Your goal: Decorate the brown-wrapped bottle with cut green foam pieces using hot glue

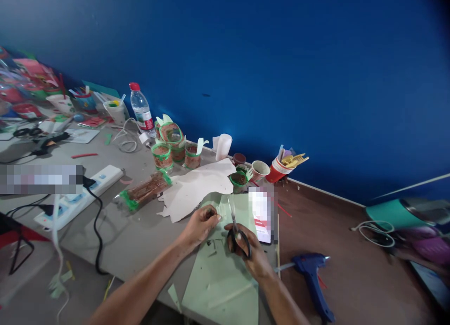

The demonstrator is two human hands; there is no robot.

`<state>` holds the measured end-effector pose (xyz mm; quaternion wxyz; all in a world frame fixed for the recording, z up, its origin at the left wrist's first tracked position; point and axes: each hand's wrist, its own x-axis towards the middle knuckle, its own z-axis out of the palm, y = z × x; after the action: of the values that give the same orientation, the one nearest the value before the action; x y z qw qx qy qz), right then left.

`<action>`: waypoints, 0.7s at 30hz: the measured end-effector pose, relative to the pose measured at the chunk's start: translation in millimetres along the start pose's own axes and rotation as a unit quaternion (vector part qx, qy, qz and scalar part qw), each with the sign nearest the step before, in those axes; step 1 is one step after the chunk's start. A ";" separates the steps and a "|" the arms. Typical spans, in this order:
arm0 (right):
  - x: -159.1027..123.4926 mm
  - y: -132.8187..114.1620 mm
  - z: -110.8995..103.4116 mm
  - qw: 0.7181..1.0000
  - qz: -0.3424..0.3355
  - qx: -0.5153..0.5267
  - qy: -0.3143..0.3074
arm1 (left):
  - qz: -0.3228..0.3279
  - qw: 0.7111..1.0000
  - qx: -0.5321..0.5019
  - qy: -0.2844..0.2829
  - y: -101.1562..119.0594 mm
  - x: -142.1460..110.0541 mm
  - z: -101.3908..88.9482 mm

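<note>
My right hand (250, 251) grips black-handled scissors (235, 226), blades pointing up and away. My left hand (202, 223) pinches a small strip of pale green paper (222, 210) right beside the blades. Both hands hover over a larger pale green paper sheet (225, 278) lying on the grey table (140, 236). A phone (263, 217) lies just to the right of the scissors.
A blue glue gun (311, 278) lies on the brown floor at the right. White paper scraps (197, 187), green-trimmed paper cups (172, 149), a water bottle (141, 110), a red cup of sticks (281, 168) and a white power strip (80, 194) with black cables crowd the table. Blue wall behind.
</note>
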<state>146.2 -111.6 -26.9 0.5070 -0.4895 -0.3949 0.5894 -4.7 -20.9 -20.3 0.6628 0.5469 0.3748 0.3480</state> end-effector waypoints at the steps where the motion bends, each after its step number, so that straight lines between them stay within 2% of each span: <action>1: 0.4 0.3 -0.5 1.000 -0.013 0.017 0.011 | 0.005 1.000 0.001 -0.003 0.6 -0.4 -0.2; 5: 3.1 2.9 -3.1 0.993 -0.067 0.054 0.086 | 0.013 0.999 0.022 -0.026 3.9 -3.2 -1.9; 9: 4.7 2.4 -3.7 0.982 -0.094 0.047 0.158 | 0.010 0.998 0.030 -0.051 5.2 -4.8 -3.3; 16: 2.1 -5.6 0.4 0.980 -0.098 0.001 0.171 | -0.013 0.988 0.083 -0.130 -3.4 -5.5 -5.8; 21: 1.0 -10.3 1.9 0.981 -0.096 -0.018 0.167 | -0.030 0.981 0.108 -0.156 -6.3 -5.6 -4.9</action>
<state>146.5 -108.8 -16.8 0.6111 -0.5503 -0.3600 0.4407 -11.4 -24.5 -26.4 0.6606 0.6512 0.3179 0.1958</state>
